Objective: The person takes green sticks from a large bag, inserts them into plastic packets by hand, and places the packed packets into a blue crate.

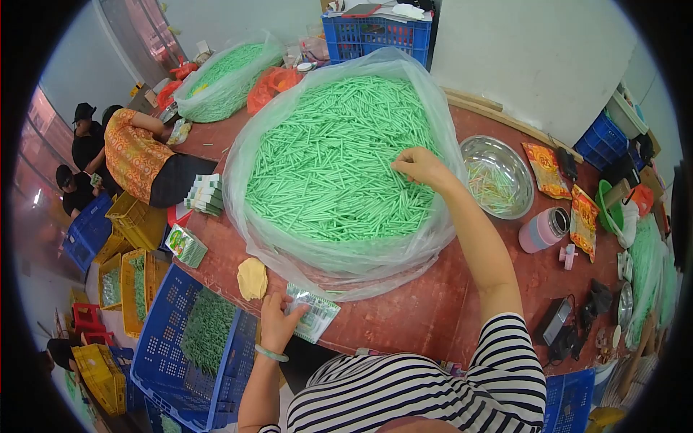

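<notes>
A big clear plastic bag (238,169) stands open on the red table (390,325), full of thin green sticks (339,144). Over the right part of the heap is my right hand (420,166), fingers closed in a pinch; what they hold, if anything, is too small to make out. My left hand (280,321) is at the table's front edge, with thumb and fingers on a clear and green printed packet (314,313). Just above that hand lies a pale yellow cloth-like piece (252,279). Stacked green-and-white packets (186,246) sit further left.
A steel bowl (497,177) with several sticks is right of the bag, near a pink bottle (544,230) and orange packets (546,170). A blue crate (162,335) stands below the table's left edge. Other people (137,155) are at the left; another bag (231,72) is behind.
</notes>
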